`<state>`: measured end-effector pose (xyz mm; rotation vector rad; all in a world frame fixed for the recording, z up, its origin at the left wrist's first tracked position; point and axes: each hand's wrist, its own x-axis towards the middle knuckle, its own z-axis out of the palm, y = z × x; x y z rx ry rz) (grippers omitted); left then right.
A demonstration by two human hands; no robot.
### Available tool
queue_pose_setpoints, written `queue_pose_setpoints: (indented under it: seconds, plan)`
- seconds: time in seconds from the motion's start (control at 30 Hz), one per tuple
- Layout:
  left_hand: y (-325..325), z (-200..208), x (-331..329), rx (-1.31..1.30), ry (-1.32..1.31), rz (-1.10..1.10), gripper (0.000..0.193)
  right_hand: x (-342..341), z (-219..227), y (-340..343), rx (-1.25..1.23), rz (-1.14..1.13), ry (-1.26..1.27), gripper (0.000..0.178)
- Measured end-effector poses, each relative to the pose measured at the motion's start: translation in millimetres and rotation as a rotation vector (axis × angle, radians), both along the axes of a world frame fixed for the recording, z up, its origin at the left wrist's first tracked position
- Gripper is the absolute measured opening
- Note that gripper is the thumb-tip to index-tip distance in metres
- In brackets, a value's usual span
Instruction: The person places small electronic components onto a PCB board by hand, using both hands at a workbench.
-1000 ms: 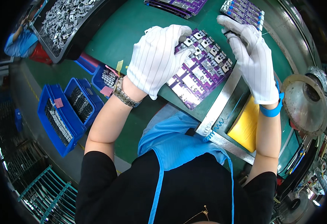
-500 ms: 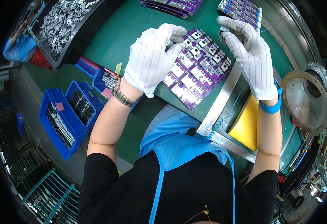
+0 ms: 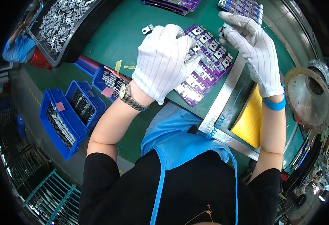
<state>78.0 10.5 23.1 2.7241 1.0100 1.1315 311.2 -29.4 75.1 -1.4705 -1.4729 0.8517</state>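
The white pinstriped-gloved left hand (image 3: 166, 62) has moved right, further over the purple circuit board (image 3: 210, 72); a small silver-and-black metal piece (image 3: 147, 29), probably covered before, now shows far-left of it.

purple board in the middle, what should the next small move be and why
Perhaps bring the small part in the right hand over to the board: it is pinched beside the board, not on it, while metal parts sit along the board's upper right edge and the left hand is at its left side.
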Motion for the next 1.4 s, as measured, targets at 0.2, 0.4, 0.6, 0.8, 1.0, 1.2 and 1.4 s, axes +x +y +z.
queue_pose_setpoints:
  seconds: [0.2,0.4,0.6,0.8,1.0,1.2,1.4]
  plan:
    - [2,-14,3,0.069,0.008,0.046,0.026,1,3,-4,-0.041,0.172,-0.028,0.036]
    - [-1,-12,3,0.046,-0.024,0.033,0.027,6,-11,-1,0.072,0.083,-0.143,0.037]
    - [-1,-12,3,0.059,-0.015,0.041,0.028,5,-3,0,-0.064,0.067,-0.212,0.039]
    - [-2,-14,5,0.081,-0.001,0.076,0.028,2,-5,2,-0.113,0.008,-0.264,0.040]
    - [-5,-17,5,0.083,0.002,0.084,0.030,1,-7,1,0.004,0.051,-0.263,0.038]
    - [-2,-18,5,0.083,-0.031,0.076,0.031,1,-9,2,0.033,0.053,-0.248,0.037]
    - [0,-20,8,0.102,-0.033,0.047,0.029,0,-10,2,0.029,0.055,-0.236,0.036]
